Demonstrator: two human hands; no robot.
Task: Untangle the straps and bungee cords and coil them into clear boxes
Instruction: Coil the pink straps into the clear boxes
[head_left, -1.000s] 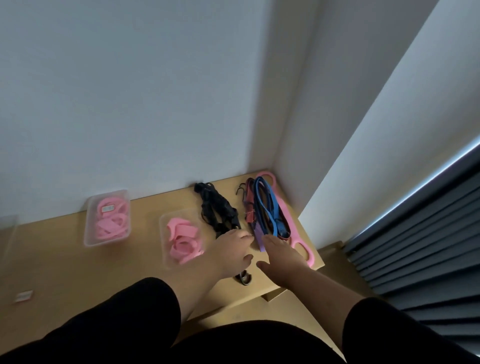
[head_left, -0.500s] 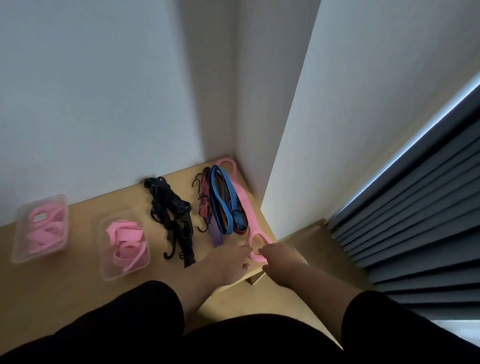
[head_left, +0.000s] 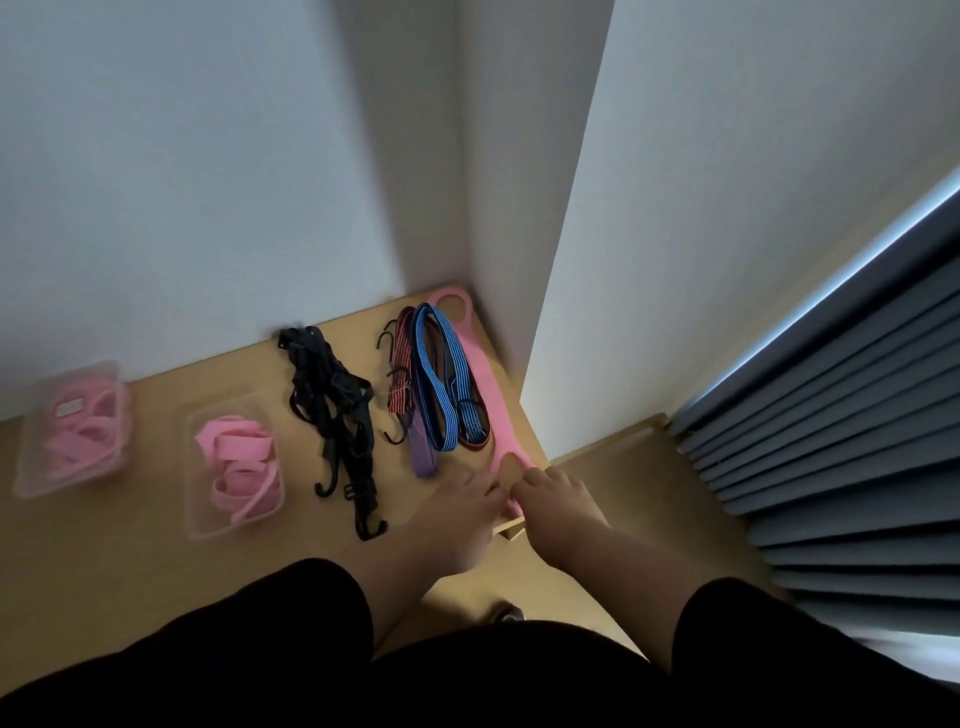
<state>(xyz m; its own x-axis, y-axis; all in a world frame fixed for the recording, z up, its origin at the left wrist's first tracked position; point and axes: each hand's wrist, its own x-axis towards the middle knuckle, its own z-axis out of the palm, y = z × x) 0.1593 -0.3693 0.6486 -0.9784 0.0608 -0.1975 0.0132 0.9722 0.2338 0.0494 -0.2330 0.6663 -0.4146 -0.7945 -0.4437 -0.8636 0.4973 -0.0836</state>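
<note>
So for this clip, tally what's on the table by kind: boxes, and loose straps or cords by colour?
Clear boxes holding pink straps: 2
Black strap-and-hook tangle: 1
Red striped bungee cord: 1
Blue striped bungee cord: 1
Purple strap: 1
Long pink strap with holes: 1
Total: 7

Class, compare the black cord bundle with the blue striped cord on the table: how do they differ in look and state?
The black cord bundle is plain dark and knotted in a messy tangle; the blue striped cord is bright, patterned and laid in one neat long loop. The black bundle lies alone on bare table; the blue cord lies against a red striped cord and partly over a pink strap. Neither is boxed yet, and no hand touches either.
</note>
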